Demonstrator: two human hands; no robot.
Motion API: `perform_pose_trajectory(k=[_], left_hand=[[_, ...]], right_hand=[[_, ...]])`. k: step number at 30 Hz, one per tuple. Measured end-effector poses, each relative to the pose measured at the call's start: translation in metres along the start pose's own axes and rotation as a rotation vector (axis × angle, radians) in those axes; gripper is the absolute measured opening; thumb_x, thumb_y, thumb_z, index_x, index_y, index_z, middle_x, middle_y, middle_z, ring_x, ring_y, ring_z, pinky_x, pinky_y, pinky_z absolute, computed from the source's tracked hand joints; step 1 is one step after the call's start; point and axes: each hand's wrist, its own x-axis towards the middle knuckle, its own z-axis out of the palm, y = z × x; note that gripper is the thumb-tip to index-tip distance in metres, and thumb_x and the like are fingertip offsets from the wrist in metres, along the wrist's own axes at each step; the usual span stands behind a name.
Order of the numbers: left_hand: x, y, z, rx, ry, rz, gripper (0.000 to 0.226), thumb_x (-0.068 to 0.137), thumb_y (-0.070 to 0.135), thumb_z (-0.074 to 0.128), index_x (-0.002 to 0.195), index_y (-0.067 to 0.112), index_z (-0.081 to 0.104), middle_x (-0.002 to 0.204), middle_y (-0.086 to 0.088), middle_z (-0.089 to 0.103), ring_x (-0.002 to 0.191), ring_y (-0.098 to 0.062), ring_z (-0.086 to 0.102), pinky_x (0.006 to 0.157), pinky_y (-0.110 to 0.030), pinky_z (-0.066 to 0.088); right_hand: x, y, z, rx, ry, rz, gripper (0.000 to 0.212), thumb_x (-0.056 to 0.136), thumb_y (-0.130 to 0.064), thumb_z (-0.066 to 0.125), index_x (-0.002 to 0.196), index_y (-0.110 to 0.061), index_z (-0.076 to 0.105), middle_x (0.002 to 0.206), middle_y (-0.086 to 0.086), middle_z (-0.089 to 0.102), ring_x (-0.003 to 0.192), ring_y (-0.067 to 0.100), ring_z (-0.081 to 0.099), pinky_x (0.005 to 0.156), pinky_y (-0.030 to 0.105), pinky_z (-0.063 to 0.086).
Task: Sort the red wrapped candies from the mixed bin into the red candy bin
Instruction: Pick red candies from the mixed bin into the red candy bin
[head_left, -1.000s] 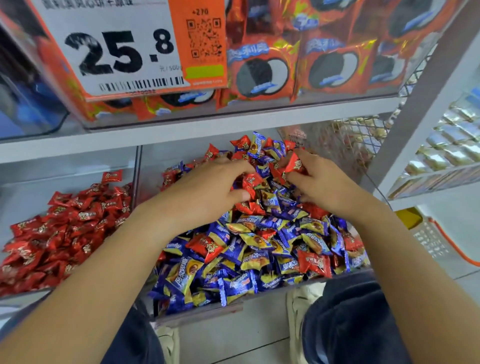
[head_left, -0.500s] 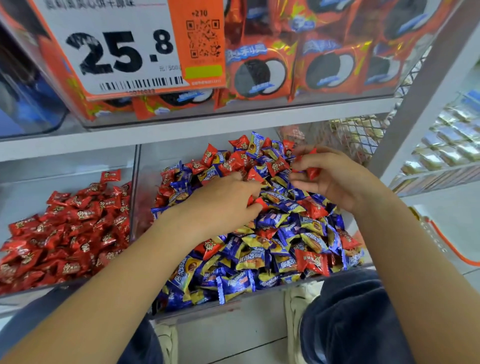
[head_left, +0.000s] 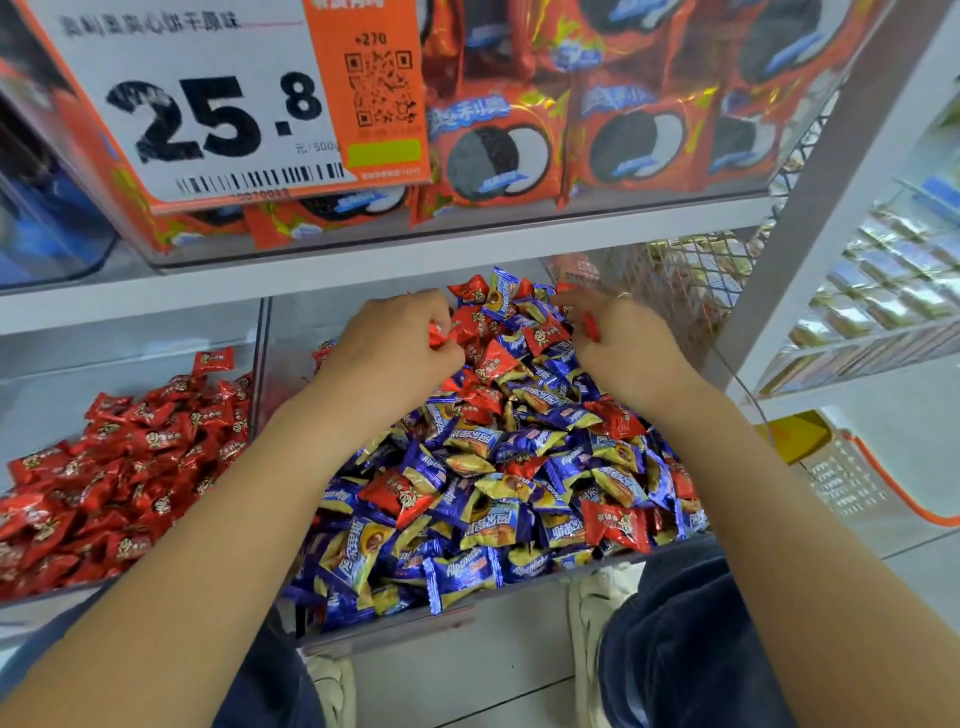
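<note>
Both hands are up at the back of the mixed bin (head_left: 675, 551) right now, working the peak of the heap. The left hand (head_left: 395, 348) has its grip curled tight, and a red wrapped candy (head_left: 435, 332) pokes out from the fingers, pinched there. The right hand (head_left: 618, 343) does the same on its side, fingers bent around another red candy (head_left: 590, 327) (only a sliver of wrapper shows). Between the two hands sits a cluster of red pieces atop the blue and yellow wrappers (head_left: 488, 519). More reds lie scattered lower down, one near the front wall (head_left: 615, 525). Off to the left, beyond a clear divider, the red candy bin (head_left: 31, 395) holds its all-red pile (head_left: 130, 467). Above, a price sign (head_left: 208, 104) reads 25.8 in front of orange cookie packs (head_left: 498, 150).
</note>
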Motion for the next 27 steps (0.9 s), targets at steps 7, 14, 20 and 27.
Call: perform_pose_trajectory(k=[7,14,20,27], left_hand=[[-0.001,0.005,0.004,0.055,-0.083,0.002,0.020,0.092,0.027,0.057,0.110,0.029,0.067,0.097,0.006,0.066,0.068,-0.007,0.051,0.061,-0.021,0.035],[-0.004,0.010,0.017,0.270,-0.252,0.067,0.085,0.078,0.047,0.072,0.149,0.024,0.030,0.129,-0.004,0.059,0.115,-0.024,0.054,0.091,-0.035,0.044],[-0.004,0.014,0.022,0.417,-0.243,0.132,0.064,0.081,0.052,0.067,0.136,0.031,0.043,0.114,0.003,0.061,0.106,-0.022,0.056,0.068,-0.030,0.040],[-0.003,0.006,0.022,0.323,-0.224,0.220,0.043,0.084,0.049,0.064,0.119,0.025,0.057,0.070,0.012,0.043,0.075,-0.015,0.046,0.054,-0.027,0.036]], right_hand=[[0.002,0.000,0.011,-0.131,-0.125,-0.134,0.032,0.091,-0.028,0.059,0.123,-0.024,0.056,0.120,0.007,0.058,0.105,0.027,0.058,0.083,0.034,0.047],[-0.005,-0.004,0.000,0.002,-0.106,-0.095,0.023,0.093,-0.020,0.058,0.116,-0.019,0.056,0.089,0.003,0.062,0.064,0.015,0.054,0.058,0.029,0.041],[-0.014,0.001,-0.026,0.133,-0.175,-0.041,0.028,0.095,-0.017,0.052,0.120,-0.029,0.059,0.091,-0.002,0.066,0.058,0.001,0.057,0.058,0.015,0.044],[-0.039,0.017,-0.050,0.121,-0.328,0.132,0.005,0.092,-0.022,0.054,0.097,-0.023,0.056,0.085,0.006,0.061,0.074,0.022,0.057,0.067,0.034,0.045]])
